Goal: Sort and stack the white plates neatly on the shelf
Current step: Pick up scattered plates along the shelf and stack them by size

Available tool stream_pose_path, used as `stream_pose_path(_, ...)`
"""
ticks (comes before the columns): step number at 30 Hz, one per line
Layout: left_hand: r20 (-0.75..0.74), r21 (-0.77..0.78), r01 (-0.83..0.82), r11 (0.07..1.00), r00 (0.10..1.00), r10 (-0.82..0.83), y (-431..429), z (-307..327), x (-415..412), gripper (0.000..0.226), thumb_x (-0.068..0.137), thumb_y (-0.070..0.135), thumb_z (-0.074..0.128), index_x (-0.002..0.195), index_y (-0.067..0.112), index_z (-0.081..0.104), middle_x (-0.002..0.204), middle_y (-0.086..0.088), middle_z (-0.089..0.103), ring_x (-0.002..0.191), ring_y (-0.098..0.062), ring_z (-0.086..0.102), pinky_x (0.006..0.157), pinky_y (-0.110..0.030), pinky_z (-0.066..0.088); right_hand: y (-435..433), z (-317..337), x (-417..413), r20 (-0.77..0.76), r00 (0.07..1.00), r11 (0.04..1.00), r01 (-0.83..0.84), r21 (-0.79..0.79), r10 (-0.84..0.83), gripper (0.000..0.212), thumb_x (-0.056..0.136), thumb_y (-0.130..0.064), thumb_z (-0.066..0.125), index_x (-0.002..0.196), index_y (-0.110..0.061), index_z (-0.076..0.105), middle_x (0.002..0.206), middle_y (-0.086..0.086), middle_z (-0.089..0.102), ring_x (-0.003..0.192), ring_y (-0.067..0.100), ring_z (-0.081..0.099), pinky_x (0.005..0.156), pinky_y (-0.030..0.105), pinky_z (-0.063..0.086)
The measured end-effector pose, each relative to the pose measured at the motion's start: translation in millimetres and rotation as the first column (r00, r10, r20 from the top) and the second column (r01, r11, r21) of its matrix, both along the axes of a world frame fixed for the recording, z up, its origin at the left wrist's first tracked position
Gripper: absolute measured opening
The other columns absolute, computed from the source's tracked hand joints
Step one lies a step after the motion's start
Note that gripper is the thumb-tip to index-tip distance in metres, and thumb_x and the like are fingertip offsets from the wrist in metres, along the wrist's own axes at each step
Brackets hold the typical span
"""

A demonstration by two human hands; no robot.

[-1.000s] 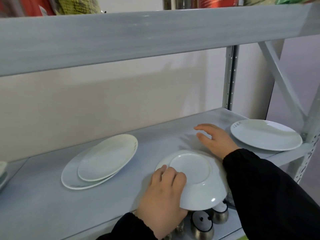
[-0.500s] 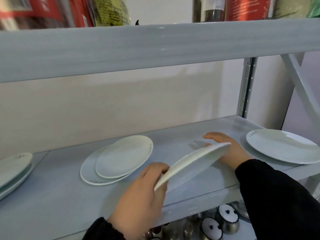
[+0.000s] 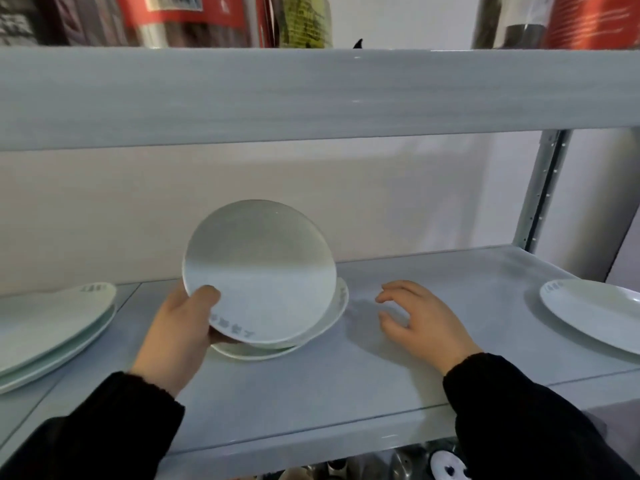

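Observation:
My left hand grips a small white plate by its near-left rim, thumb on its upper face. The plate is tilted toward me and hangs over a pile of two white plates in the middle of the grey shelf. Most of that pile is hidden behind the held plate. My right hand hovers just over the shelf to the right of the pile, fingers loosely spread and holding nothing.
A stack of larger white plates lies at the shelf's left end. A single large white plate lies at the right end. An upper shelf board overhangs closely, and a metal upright stands at the back right.
My left hand has carried the small plate leftward and turned it face up over the middle pile. My right hand has let go of it and stays on the right.

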State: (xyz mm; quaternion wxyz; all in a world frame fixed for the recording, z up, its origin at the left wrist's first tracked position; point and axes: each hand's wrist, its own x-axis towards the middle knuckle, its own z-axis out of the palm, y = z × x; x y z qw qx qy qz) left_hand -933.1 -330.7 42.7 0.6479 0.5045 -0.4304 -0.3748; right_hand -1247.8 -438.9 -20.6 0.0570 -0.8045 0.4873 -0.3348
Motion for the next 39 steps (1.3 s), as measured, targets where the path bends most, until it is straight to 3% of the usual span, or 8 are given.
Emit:
stream_pose_path(6, -0.392, 0.084, 0.05, 0.995, 0.92, -0.013, -44.2, -14.0, 59.6, 0.033, 0.095, 0.008, 0.041, 0.123, 0.009, 0.059, 0.118, -0.013, 0.069, 0.103, -0.03, 0.068, 0.071, -0.045, 0.06, 6.2, -0.1, 13.0, 0.05, 0.999, 1.0, 0.001, -0.027, 0.001, 0.022, 0.085, -0.038, 0.062, 0.104, -0.031, 0.068, 0.12, -0.019, 0.054, 0.11, 0.0, 0.053, 0.088, 0.017, 0.037)
stream_pose_path(11, -0.428, 0.158, 0.113, 0.981, 0.903, -0.035, -62.2, -44.9, 79.3, 0.035, 0.096, 0.014, 0.045, 0.128, 0.004, 0.054, 0.121, -0.017, 0.066, 0.105, -0.033, 0.066, 0.07, -0.047, 0.06, 6.0, -3.3, 8.2, 0.084, 0.996, 1.0, 0.02, -0.006, -0.019, 0.017, 0.085, -0.028, 0.067, 0.101, -0.035, 0.068, 0.119, -0.02, 0.056, 0.109, -0.004, 0.053, 0.088, 0.01, 0.035)
stream_pose_path(16, -0.16, 0.25, -0.024, 0.968, 0.985, 0.066, -65.1, -49.9, 76.4, 0.02, 0.093, 0.026, 0.051, 0.101, 0.009, 0.059, 0.068, -0.006, 0.059, 0.045, -0.017, 0.056, 0.033, -0.021, 0.035, 8.7, -3.7, 7.6, 0.042, 0.999, 1.0, -0.013, 0.021, 0.012, 0.009, 0.086, -0.031, 0.062, 0.088, -0.04, 0.063, 0.099, -0.021, 0.059, 0.096, 0.002, 0.059, 0.079, 0.018, 0.045)
stream_pose_path(23, 0.572, 0.243, -0.3, 0.923, 0.812, 0.113, -62.6, -52.0, 92.9, 0.035, 0.079, 0.049, 0.049, 0.098, 0.021, 0.056, 0.086, -0.007, 0.066, 0.068, -0.028, 0.063, 0.051, -0.03, 0.046, 11.3, -2.6, 7.3, -0.107, 0.994, 0.998, 0.016, 0.056, -0.01, 0.013, 0.084, -0.033, 0.06, 0.072, -0.036, 0.057, 0.079, -0.015, 0.058, 0.075, 0.006, 0.058, 0.068, 0.03, 0.051)
stream_pose_path(29, 0.561, 0.197, -0.35, 0.916, 0.806, 0.187, -61.5, -52.7, 92.4, 0.04, 0.085, 0.038, 0.057, 0.12, 0.021, 0.052, 0.11, -0.003, 0.063, 0.086, -0.026, 0.064, 0.079, -0.044, 0.054, 12.8, -1.1, 7.0, -0.123, 0.992, 0.998, 0.025, 0.057, -0.018, 0.014, 0.085, -0.035, 0.058, 0.072, -0.032, 0.058, 0.076, -0.012, 0.056, 0.073, 0.005, 0.056, 0.067, 0.031, 0.049)
stream_pose_path(34, 0.699, -0.005, -0.398, 0.917, 0.655, 0.288, -47.0, -45.8, 90.0, 0.056, 0.074, 0.041, 0.051, 0.124, 0.018, 0.055, 0.123, -0.006, 0.058, 0.108, -0.026, 0.057, 0.09, -0.037, 0.043, 13.5, 0.3, 4.7, -0.149, 0.989, 0.998, 0.017, 0.06, -0.008, 0.014, 0.085, -0.036, 0.057, 0.074, -0.028, 0.059, 0.077, -0.01, 0.055, 0.071, 0.007, 0.055, 0.066, 0.029, 0.048)
stream_pose_path(37, 0.698, -0.211, -0.365, 0.907, 0.593, 0.401, -31.9, -33.1, 70.7, 0.042, 0.077, 0.032, 0.048, 0.116, 0.027, 0.059, 0.114, -0.001, 0.058, 0.098, -0.027, 0.058, 0.086, -0.034, 0.046, 15.1, 0.8, 3.5, -0.143, 0.99, 0.998, 0.021, 0.059, -0.012, 0.012, 0.085, -0.037, 0.058, 0.076, -0.028, 0.06, 0.079, -0.011, 0.055, 0.071, 0.007, 0.054, 0.066, 0.028, 0.048)
stream_pose_path(39, 0.739, -0.331, -0.242, 0.912, 0.535, 0.41, -20.5, -26.1, 46.1, 0.032, 0.077, 0.026, 0.048, 0.105, 0.04, 0.058, 0.097, 0.01, 0.059, 0.083, -0.018, 0.056, 0.077, -0.015, 0.041, 14.4, 0.4, 1.5, -0.142, 0.99, 0.998, 0.021, 0.053, -0.013, 0.012, 0.086, -0.037, 0.058, 0.079, -0.028, 0.061, 0.079, -0.012, 0.054, 0.071, 0.006, 0.052, 0.066, 0.027, 0.047)
